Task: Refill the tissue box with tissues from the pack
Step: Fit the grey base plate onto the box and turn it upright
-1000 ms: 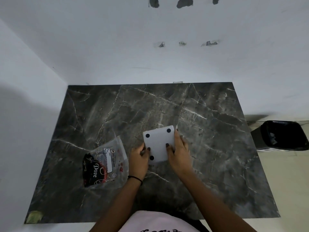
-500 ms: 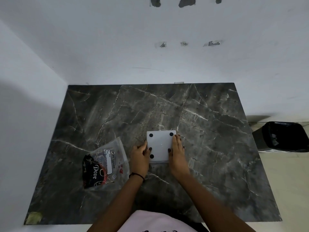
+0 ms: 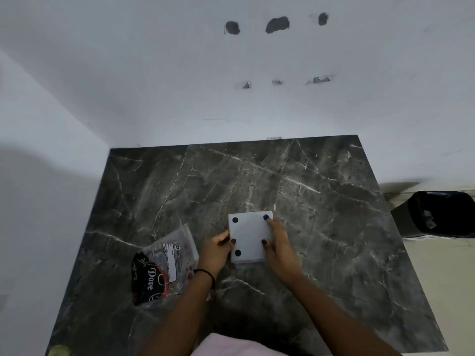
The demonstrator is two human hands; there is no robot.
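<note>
A white square tissue box [image 3: 249,235] lies upside down on the dark marble table [image 3: 321,201], its flat base with black round feet facing up. My left hand [image 3: 214,251] grips its left edge, thumb on the base. My right hand [image 3: 279,244] lies along its right edge, fingers over the far right foot and thumb on the base. The clear plastic tissue pack [image 3: 164,265] with a black "Dove" label lies flat on the table to the left of my left hand, apart from it.
White walls close the table at the back and left. A black lined bin [image 3: 442,214] stands on the floor past the table's right edge. A small yellowish scrap [image 3: 59,350] sits at the near left corner.
The box was tilted and angled between my hands; it now lies square and flat on the table. Both hands stayed on its sides. The pack has not moved.
</note>
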